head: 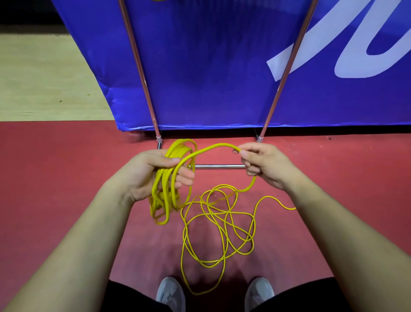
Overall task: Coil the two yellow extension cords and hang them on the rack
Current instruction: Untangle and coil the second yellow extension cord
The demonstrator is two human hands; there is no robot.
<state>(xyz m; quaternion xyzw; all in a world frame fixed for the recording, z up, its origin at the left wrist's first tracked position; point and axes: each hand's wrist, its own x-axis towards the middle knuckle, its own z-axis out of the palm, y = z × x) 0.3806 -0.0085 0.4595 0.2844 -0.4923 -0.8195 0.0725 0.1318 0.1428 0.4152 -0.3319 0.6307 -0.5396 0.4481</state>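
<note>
My left hand grips a bundle of several loops of a yellow extension cord, which hang down below the palm. From that bundle the cord arches over to my right hand, which pinches it between thumb and fingers. Below the right hand the cord drops to a loose tangle on the red floor, and one strand trails off to the right under my forearm. The metal rack stands just beyond my hands, its two poles rising at a slant. A bit of yellow shows at the top edge by the left pole.
A large blue banner with white lettering hangs behind the rack poles. My two grey shoes stand at the bottom, with a cord loop lying between them. Pale wooden floor lies at the far left.
</note>
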